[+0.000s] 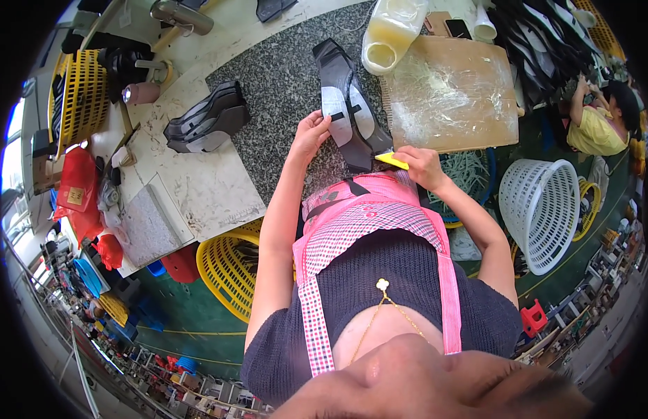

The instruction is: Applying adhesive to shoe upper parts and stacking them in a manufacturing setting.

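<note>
Piece (346,124): upper centre, on the speckled slab (282,77); probably light, bendy, smooth-faced.
Hold: the edges look best, off the pale patches.
Left hand (311,134): fingertips at its left edge; pinch unclear.
Right hand (423,166): closed around the yellow tool (391,160).

black-and-grey pieces (336,103), laid lengthwise, yellow tool (391,161) at near end

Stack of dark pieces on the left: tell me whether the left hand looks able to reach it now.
Likely yes: only bare speckled slab shows between the left hand and the stack, though the hand would first have to leave the dark piece it touches.
</note>
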Demonstrator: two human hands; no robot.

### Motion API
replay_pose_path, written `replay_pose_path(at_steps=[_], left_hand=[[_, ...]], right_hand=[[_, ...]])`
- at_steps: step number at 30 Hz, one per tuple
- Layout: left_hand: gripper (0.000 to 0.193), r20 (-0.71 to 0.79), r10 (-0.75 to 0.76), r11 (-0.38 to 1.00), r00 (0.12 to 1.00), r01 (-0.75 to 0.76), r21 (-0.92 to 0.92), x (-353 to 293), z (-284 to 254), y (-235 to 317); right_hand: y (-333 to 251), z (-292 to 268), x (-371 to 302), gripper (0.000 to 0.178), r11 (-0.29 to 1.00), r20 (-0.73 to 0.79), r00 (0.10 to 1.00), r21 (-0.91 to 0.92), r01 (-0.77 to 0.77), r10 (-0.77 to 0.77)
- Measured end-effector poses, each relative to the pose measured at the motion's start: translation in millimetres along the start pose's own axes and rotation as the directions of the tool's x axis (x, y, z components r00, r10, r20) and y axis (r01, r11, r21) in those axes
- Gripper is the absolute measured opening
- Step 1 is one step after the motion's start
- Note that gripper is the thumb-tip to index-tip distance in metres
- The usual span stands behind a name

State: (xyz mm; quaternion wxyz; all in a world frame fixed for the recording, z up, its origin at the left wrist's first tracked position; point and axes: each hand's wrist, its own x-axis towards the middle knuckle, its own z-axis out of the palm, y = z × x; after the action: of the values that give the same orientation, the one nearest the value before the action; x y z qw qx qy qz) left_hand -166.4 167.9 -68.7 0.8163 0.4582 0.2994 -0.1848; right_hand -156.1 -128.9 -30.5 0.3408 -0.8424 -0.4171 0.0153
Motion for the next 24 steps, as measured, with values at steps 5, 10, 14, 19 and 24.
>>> replay_pose_path(at_steps=[5,10,14,19,24], left_hand=[[0.037,0.075,0.019,0.999,0.997,-0.016,-0.046,10,-5,19],[0.030,0.058,-0.035,0.998,0.998,0.032,0.055,20,-12,33],[0.044,0.135,-0.135,0.989,0.982,0.126,0.078,26,-19,44],[0.074,0.185,-0.238,0.971,0.953,0.239,0.019,35,-25,56],[0.090,0.281,-0.268,0.952,0.922,0.298,-0.071,39,-16,63]], right_hand=[[-7,15,44,0.020,0.985,-0.157,0.973,0.066,-0.159,0.168],[-22,25,97,0.015,0.993,-0.301,0.951,-0.069,-0.097,0.072],[-40,32,111,0.015,0.969,-0.087,0.968,-0.099,0.225,-0.234],[-26,26,153,0.006,0.995,-0.101,0.990,0.026,-0.094,0.096],[-27,16,162,0.008,0.989,-0.101,0.985,-0.034,-0.141,0.137]])
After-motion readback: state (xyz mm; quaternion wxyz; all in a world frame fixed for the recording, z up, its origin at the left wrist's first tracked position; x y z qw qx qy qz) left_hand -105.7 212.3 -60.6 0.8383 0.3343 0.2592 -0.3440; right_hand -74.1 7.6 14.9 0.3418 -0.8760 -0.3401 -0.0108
